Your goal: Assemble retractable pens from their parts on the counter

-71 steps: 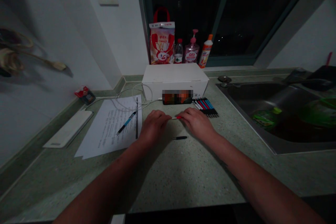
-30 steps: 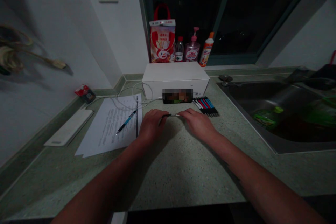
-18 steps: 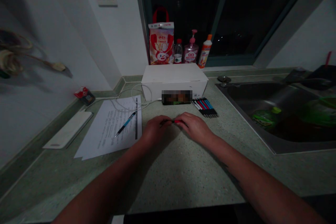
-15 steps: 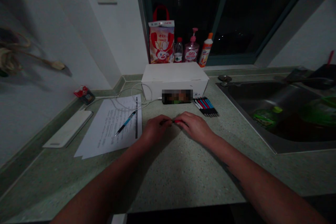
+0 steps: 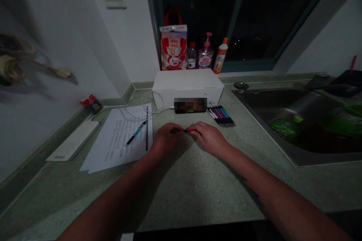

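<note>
Both hands meet above the middle of the counter, each pinching one end of a red and black pen [image 5: 190, 131]. Around the dark end close the fingers of my left hand [image 5: 167, 135]. My right hand [image 5: 209, 136] grips the red end, and its fingers cover much of that part. A row of several pens [image 5: 221, 116] in white, red and blue lies just beyond my right hand. To the left, a blue and black pen [image 5: 135, 134] rests on printed sheets of paper [image 5: 118, 135].
A phone [image 5: 190, 106] on a white cable leans against a white box [image 5: 188, 83]. Behind it stand a red bag [image 5: 173, 49] and several bottles. At right is a metal sink [image 5: 294, 120] with a green bottle inside. A white slab-like device [image 5: 73, 141] lies at left.
The view has tilted up slightly, so everything sits a little lower. Both hands keep hold of the pen, with hardly any visible movement.
</note>
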